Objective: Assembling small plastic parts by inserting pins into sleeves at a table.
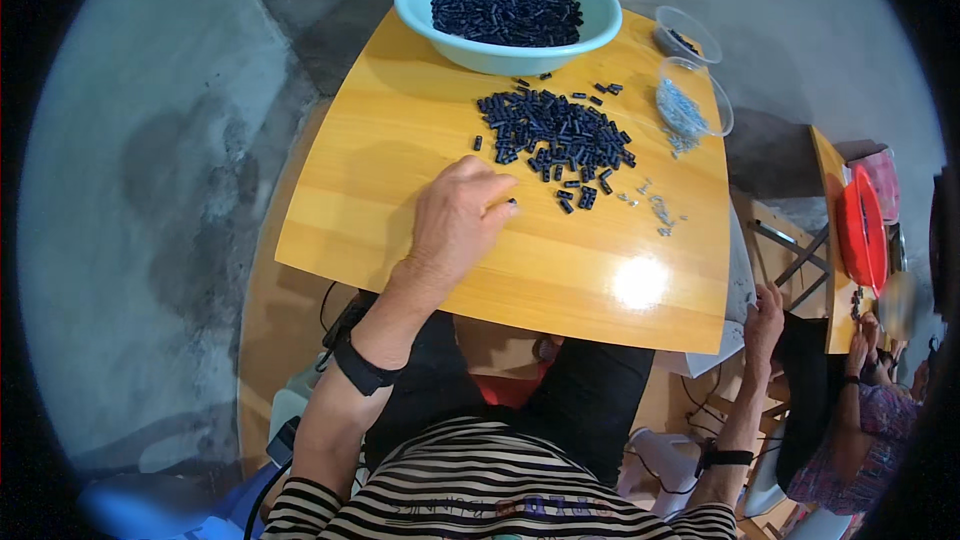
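Here the left hand (460, 215) is curling nearly closed, its fingertips pinching a small black piece (513, 202), while the right hand (765, 320) is hanging off the table's right edge, its grip impossible to tell. Just beyond the left hand, a loose pile of black pieces (555, 130) is lying on the yellow table (380, 160), a light-blue basin (525, 62) is holding a heap more at the far edge, and at far right the nearer clear tub (727, 115) is holding pale-blue bits, the farther tub (712, 42) a few dark ones. Out in the room, a grey wall (150, 140) is standing left, and another person (860, 435) is sitting right, near a red basin (862, 230).
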{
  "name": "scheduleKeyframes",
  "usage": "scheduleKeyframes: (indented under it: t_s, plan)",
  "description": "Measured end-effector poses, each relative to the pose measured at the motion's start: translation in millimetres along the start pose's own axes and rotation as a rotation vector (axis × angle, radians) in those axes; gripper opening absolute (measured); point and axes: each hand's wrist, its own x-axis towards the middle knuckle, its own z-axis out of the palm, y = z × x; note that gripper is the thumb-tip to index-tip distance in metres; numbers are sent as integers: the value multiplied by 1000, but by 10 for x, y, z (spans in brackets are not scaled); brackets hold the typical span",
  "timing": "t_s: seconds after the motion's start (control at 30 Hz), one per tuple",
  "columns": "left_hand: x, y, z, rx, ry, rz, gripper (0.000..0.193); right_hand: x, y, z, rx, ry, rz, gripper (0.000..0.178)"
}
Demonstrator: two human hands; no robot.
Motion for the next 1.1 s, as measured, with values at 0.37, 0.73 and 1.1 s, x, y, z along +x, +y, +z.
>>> scheduleKeyframes:
  t_s: [0.37, 0.73, 1.1]
  plan:
    - [113, -170, 167, 264, -13, 89, 38, 151, -2465, -369, 424, -62, -457, 33]
    - [53, -296, 153, 128, 34, 46, 33, 369, -3569, 594, 258, -73, -878, 30]
    - [33, -415, 141, -137, 190, -91, 31, 283, -3693, 622, 246, -11, -876, 30]
